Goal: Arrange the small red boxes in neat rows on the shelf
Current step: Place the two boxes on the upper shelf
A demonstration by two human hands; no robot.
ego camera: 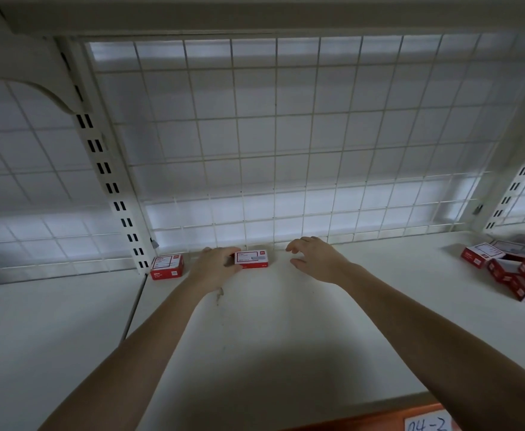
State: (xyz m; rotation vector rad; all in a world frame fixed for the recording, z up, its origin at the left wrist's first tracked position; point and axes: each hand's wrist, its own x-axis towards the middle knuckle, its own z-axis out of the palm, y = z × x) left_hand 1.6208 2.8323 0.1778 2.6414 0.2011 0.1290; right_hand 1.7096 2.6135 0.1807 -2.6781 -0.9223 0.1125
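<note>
Left hand [213, 265], reaching to the back of the white shelf [286, 321], grasps one small red-and-white cardboard box [251, 259] by its left end; fingers curl behind that end and the thumb closes on its front corner. The box lies flat, label upward, its long rear edge just short of the white wire grid back panel [286, 144]. Right hand [314, 259] hovers just to the right of the same box, not touching it, fingers loosely spread and grasping nothing.

To the left of the left hand, a second small red box [167, 267] sits flat beside the slotted white upright [112, 181], apart from the held box. Well to the right of the right hand, a loose heap of red boxes [516, 272] lies tumbled at mixed angles, not yet arranged. Near the front edge, below the right forearm, a white handwritten label [425, 424] is partly visible.

Handling, as judged: the box looks light, rigid and thin-walled, so it should slide readily on the smooth shelf. A light pinch across the short ends, or a push with flat fingers on a long side, should suit; hard squeezing could dent the card.
</note>
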